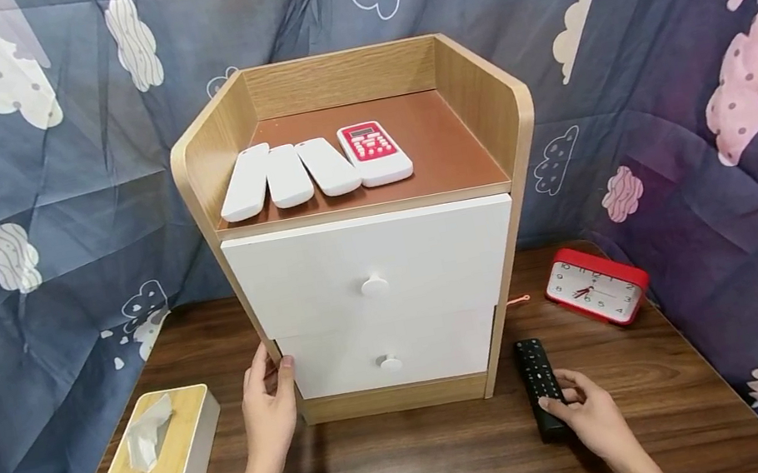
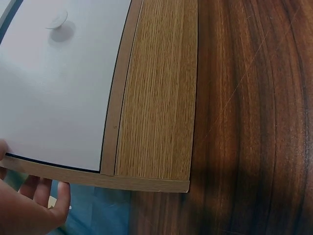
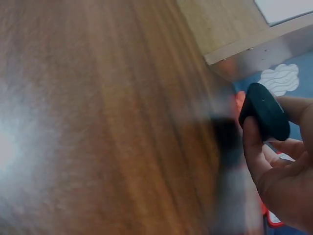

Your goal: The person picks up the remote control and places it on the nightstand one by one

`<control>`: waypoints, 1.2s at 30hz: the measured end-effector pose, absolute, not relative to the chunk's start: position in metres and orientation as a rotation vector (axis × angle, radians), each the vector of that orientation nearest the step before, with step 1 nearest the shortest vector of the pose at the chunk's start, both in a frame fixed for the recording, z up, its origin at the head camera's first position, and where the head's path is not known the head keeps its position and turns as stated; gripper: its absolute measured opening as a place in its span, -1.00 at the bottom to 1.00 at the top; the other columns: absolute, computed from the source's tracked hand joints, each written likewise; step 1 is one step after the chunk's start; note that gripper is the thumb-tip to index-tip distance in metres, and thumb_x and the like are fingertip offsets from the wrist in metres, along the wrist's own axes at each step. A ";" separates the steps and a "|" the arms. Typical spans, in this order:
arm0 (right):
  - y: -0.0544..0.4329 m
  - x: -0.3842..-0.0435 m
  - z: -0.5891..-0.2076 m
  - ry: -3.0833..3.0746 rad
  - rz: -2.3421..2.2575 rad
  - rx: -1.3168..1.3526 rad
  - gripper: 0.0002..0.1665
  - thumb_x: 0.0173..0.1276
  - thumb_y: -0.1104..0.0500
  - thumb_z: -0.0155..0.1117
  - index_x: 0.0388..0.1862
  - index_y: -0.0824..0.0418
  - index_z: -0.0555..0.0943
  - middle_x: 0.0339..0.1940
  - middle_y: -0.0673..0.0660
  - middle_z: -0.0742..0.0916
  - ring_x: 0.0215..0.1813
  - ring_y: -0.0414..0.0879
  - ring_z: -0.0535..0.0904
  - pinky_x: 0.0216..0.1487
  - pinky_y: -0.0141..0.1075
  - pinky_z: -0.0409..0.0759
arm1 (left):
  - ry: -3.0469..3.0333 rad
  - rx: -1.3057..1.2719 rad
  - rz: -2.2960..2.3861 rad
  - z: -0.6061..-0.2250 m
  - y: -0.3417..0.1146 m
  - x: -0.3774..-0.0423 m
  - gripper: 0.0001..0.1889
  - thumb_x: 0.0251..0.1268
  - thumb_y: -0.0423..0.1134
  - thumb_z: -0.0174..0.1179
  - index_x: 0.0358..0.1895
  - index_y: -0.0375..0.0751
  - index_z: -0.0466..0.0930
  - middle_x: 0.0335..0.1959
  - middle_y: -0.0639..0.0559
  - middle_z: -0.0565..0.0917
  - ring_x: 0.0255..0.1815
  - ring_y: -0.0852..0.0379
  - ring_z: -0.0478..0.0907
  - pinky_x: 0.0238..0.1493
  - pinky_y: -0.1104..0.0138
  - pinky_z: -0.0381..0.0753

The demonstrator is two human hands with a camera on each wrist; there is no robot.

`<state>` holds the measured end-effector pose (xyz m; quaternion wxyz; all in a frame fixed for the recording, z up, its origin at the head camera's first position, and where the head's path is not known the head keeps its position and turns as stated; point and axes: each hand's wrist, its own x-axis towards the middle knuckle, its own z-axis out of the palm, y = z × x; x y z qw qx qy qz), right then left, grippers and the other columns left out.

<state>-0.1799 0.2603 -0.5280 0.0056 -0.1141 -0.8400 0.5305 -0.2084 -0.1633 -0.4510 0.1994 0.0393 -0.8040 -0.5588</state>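
A small wooden cabinet (image 1: 396, 398) with two white drawers stands on the table. My left hand (image 1: 271, 412) holds its left side, thumb over the front edge and fingers along the outer side; the left wrist view shows this hand (image 2: 29, 205) at the panel's edge. To the right of the cabinet, my right hand (image 1: 597, 418) grips a black remote control (image 1: 541, 385), its button side facing up. From the right wrist, the remote control (image 3: 264, 115) appears end-on between thumb and fingers. Both drawers, the upper one (image 1: 324, 271) and the lower one (image 1: 341, 366), are closed.
On the cabinet's top lie several white remotes, three (image 1: 289, 176) face down and one with a red keypad (image 1: 375, 152) face up. A tissue box (image 1: 194, 463) sits at left, a red clock (image 1: 597, 287) at right. An orange cord end (image 1: 518, 299) pokes out beside the cabinet.
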 end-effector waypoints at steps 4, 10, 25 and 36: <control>0.263 -0.176 -0.511 -2.524 1.744 -0.362 -0.26 0.35 0.18 0.37 0.42 0.35 0.31 -0.12 0.18 0.73 -0.24 -0.32 0.64 -0.25 -0.42 0.60 | -2.239 0.100 -1.548 -0.451 -0.162 -0.207 -0.45 0.55 -0.09 0.05 0.49 -0.20 0.26 0.16 -0.24 0.47 0.16 -0.12 0.48 0.08 0.17 0.52; 0.267 -0.166 -0.468 -2.237 1.781 -0.296 -0.34 0.33 0.27 0.37 0.36 0.34 0.38 -0.28 -0.17 0.71 -0.25 -0.41 0.64 -0.26 -0.51 0.58 | -2.276 0.101 -1.559 -0.452 -0.162 -0.207 -0.42 0.56 -0.07 0.02 0.51 -0.20 0.21 0.19 -0.27 0.45 0.20 -0.15 0.45 0.12 0.17 0.49; 0.253 -0.141 -0.298 -1.439 2.030 0.246 -0.33 0.20 0.73 0.11 0.32 0.47 0.44 -0.16 0.22 0.67 -0.32 -0.13 0.72 -0.32 -0.40 0.67 | -2.272 0.096 -1.551 -0.452 -0.161 -0.209 -0.43 0.55 -0.06 0.03 0.50 -0.21 0.24 0.18 -0.25 0.45 0.18 -0.11 0.44 0.03 0.38 0.44; 0.192 -0.147 -0.202 -1.529 1.986 0.697 -0.34 0.20 0.67 0.19 0.32 0.47 0.44 -0.13 0.31 0.68 -0.35 0.01 0.75 -0.29 -0.27 0.71 | -2.267 0.130 -1.560 -0.451 -0.163 -0.209 -0.42 0.54 -0.04 0.04 0.50 -0.19 0.25 0.19 -0.24 0.45 0.19 -0.10 0.43 0.01 0.44 0.40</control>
